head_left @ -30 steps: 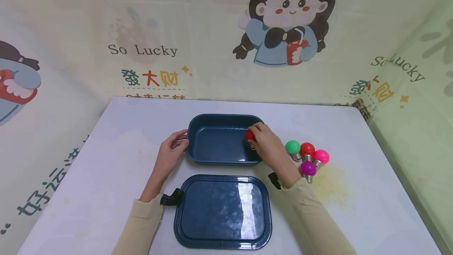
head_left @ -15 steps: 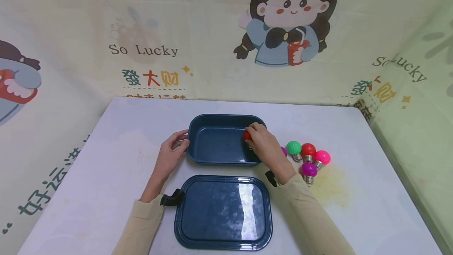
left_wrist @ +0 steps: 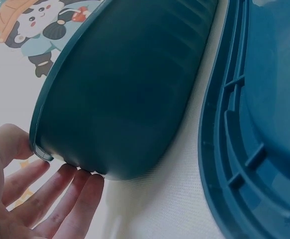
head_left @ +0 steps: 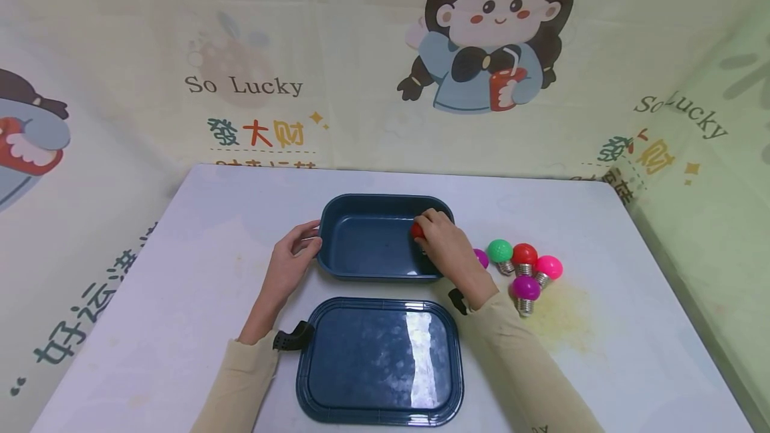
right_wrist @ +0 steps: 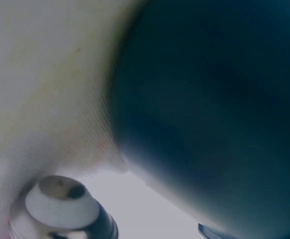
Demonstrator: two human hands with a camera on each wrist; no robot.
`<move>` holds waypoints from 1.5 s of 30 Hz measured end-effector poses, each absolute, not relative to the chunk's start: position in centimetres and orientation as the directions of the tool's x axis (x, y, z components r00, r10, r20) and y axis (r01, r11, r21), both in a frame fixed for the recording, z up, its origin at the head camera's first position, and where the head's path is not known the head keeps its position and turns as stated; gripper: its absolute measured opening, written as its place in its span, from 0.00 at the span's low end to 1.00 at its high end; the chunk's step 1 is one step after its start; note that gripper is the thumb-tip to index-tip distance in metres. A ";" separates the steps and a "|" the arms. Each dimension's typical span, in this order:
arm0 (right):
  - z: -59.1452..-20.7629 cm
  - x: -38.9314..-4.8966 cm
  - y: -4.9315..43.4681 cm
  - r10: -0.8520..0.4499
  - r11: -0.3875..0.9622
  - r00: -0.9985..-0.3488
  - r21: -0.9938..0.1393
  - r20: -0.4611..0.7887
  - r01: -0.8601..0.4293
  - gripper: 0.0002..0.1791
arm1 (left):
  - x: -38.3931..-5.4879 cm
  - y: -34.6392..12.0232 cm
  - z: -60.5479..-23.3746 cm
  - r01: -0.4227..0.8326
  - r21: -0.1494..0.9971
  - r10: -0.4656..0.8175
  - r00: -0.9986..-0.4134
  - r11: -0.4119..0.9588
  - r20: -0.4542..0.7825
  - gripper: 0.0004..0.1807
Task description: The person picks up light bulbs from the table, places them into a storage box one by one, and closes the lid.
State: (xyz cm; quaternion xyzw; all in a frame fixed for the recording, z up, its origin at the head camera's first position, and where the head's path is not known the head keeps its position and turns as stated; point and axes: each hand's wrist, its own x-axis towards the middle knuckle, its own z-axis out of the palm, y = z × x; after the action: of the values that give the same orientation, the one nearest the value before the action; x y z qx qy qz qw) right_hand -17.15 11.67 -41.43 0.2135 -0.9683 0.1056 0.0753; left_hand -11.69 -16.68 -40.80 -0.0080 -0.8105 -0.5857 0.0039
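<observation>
My left hand (head_left: 290, 256) touches the left end of a dark blue plastic box (head_left: 367, 271). In the left wrist view, its fairly straight fingers (left_wrist: 85, 199) meet the box's outer wall (left_wrist: 115, 99), with the thumb close to the rim. Over the box's right end, my right hand (head_left: 445, 240) pinches a red light bulb (head_left: 418, 230), whose lower part is mostly covered by the hand. The right wrist view holds the box's blurred outer wall (right_wrist: 209, 114), but no fingers. The matching blue lid (head_left: 373, 359) lies flat nearer the person.
Right of the box lie more bulbs on the white table (head_left: 631, 326): a green bulb (head_left: 500, 250), a red one, a pink bulb (head_left: 549, 266) and a purple bulb (head_left: 527, 287). Another purple bulb (head_left: 480, 258) is partly hidden by the right forearm. Printed cloth hangs behind.
My right hand has shifted slightly left inside the box with the red light bulb, uncovering a purple bulb behind the wrist. The left hand stays at the box's end.
</observation>
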 end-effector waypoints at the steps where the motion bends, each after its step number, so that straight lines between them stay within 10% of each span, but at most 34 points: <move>1: -41.4 -17.1 11.6 -0.397 0.887 -0.898 -0.173 0.192 -0.429 0.23 | -11.7 -16.7 -40.8 0.018 0.949 0.008 -1.000 0.315 0.016 0.23; 45: -38.3 -14.9 13.3 -0.322 0.886 -0.911 -0.259 0.256 -0.385 0.26 | -11.6 -16.6 -40.7 0.006 0.949 0.008 -1.000 0.316 0.004 0.23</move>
State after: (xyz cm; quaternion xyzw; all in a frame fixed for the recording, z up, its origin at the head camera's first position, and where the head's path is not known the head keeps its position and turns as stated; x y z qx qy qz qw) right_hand -14.90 13.28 -38.31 0.1831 -0.9654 0.1537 0.1036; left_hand -11.64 -16.65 -40.70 -0.0045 -0.8111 -0.5848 -0.0007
